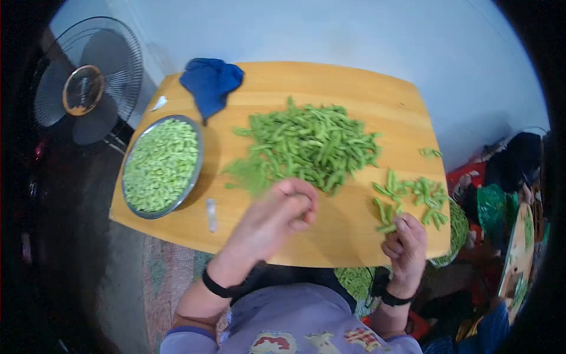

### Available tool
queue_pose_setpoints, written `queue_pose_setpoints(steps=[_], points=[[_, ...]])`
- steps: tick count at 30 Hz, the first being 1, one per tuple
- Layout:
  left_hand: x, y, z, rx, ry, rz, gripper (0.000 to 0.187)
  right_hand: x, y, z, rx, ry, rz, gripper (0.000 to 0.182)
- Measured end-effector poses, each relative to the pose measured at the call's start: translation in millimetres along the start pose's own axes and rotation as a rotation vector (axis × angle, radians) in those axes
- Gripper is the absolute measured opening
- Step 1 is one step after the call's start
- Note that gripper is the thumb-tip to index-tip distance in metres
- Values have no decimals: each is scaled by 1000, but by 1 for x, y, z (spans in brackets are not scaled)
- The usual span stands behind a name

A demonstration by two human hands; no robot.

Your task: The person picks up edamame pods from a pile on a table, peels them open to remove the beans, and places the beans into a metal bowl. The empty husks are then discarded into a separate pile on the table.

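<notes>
My left hand is over the table's front half, fingers curled closed and slightly blurred. Whatever they may hold is hidden. Just beyond it, a green smear borders the large heap of green bean pods. Near the right front edge, my right hand is closed, thumb against fingers, with a green bean pod at its fingertips. Lighter, loose pods lie scattered just past this hand. On the left stands a metal bowl filled with pale green shelled beans.
A blue cloth lies on the wooden table at the back left. A small clear strip is near the bowl. A fan stands off the left side. Beyond the right edge is a basket of green pods.
</notes>
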State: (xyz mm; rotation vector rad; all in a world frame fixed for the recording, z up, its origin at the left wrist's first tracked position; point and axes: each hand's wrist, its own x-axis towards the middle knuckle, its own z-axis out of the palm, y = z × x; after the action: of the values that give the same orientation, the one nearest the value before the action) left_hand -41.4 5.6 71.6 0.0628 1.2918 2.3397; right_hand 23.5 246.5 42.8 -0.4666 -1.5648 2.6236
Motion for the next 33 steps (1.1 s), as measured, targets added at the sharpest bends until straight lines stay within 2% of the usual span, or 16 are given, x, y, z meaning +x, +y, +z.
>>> queue_pose_setpoints(steps=[1, 3, 4, 6, 7, 10, 14, 17, 19, 21, 22, 23, 25, 27, 30, 33], points=[[2, 0, -4, -17, -28, -22, 7, 2, -2, 6, 3, 16, 37, 10], [12, -11, -8, 259, 50, -13, 15, 10, 0, 8, 90, -8, 77, 10], [18, -23, -1, 241, 15, -21, 15, 13, 5, 5, 152, -90, 40, 10], [16, -45, 4, 221, -14, -228, 22, 13, 5, 7, 190, -107, 83, 12], [18, -54, 6, 217, -24, -236, 22, 12, 5, 9, 191, -114, 98, 12], [25, -70, 25, -56, -77, -459, 23, 10, 5, 13, 188, -149, 130, 13], [29, -82, 23, 6, -144, -408, 19, 5, 1, 18, 145, -75, 163, 11], [19, -70, 11, 114, -165, -328, 16, 4, -5, 12, 148, -60, 74, 10], [5, -37, 0, 213, -86, -247, 11, 6, -5, 1, 46, 52, -58, 9], [-11, 2, -19, 671, 100, 144, 9, 16, -3, -19, -222, 148, -223, 14], [-18, 26, -26, 749, 194, 211, 8, 19, -2, -28, -317, 196, -257, 30], [-22, 53, -38, 825, 286, 278, 8, 21, -4, -30, -309, 181, -258, 30], [-26, 103, -76, 962, 327, 365, 8, 18, -10, -30, -485, 205, -202, 43], [-32, 141, -105, 1262, 389, 454, 9, 17, -13, -28, -430, 202, -197, 49], [-34, 169, -127, 1502, 535, 394, 9, 15, -11, -29, -450, 242, -225, 47], [-29, 171, -150, 1479, 489, 273, 10, 13, -10, -30, -454, 205, -236, 44]])
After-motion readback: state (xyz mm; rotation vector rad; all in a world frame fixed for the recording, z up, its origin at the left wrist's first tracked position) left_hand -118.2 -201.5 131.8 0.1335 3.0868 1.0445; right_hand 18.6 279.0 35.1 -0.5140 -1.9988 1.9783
